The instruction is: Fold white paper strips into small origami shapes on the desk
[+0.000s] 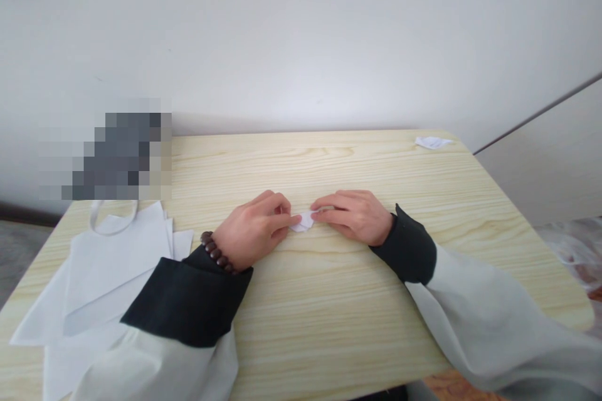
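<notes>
A small folded piece of white paper (303, 222) lies at the middle of the table, between my two hands. My left hand (256, 222), with a dark bead bracelet at the wrist, pinches its left end between curled fingers and thumb. From the other side my right hand (355, 216) has its thumb and fingertips closed on the right end. Both hands rest low over the wood, and the fingers cover parts of the paper's edges.
Loose white sheets (120, 269) overlap on the table's left side, with a white ring (94, 219) on top. A blurred dark object (117, 153) stands behind them. Another folded paper (433, 143) lies at the far right corner of the wooden table (329, 326). A wall (301, 37) closes the back.
</notes>
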`<state>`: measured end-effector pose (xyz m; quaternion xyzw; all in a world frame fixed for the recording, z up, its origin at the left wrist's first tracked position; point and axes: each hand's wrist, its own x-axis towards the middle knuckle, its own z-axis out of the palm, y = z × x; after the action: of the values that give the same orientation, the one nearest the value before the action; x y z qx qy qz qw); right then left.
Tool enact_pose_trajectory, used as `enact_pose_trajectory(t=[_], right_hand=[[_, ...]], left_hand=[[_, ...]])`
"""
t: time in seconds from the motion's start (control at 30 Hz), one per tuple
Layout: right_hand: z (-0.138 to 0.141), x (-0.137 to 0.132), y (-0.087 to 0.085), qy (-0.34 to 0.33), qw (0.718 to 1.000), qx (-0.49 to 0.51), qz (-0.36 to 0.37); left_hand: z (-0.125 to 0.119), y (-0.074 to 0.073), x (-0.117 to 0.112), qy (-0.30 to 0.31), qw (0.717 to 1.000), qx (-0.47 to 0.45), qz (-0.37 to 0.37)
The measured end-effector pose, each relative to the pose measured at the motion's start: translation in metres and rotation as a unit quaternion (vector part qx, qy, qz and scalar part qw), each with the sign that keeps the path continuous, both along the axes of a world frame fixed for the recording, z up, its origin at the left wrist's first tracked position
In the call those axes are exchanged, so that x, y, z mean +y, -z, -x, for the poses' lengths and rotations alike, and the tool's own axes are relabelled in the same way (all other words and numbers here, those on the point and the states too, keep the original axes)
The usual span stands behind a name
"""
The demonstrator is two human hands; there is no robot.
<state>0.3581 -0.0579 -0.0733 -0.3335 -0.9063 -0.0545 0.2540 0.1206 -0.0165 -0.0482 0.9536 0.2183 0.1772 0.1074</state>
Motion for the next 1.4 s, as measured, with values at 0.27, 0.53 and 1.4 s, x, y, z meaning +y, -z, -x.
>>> enact_pose_trajectory(t=[0.27, 0.53, 1.4], right_hand=[[0.011, -0.007, -0.006, 0.047, 0.989, 0.083, 0.111], [0.025, -0.010, -0.006, 0.161, 0.958, 0.153, 0.180], [0.037, -0.007, -0.010, 0.183, 0.896, 0.350, 0.204]], left_hand=[[-0.014, 0.000, -0.005, -0.103, 0.994, -0.021, 0.030], [-0.015, 0.015, -0.003, -0.128, 0.990, -0.058, -0.014], [-0.013, 0.004, 0.001, -0.171, 0.957, -0.140, 0.186]])
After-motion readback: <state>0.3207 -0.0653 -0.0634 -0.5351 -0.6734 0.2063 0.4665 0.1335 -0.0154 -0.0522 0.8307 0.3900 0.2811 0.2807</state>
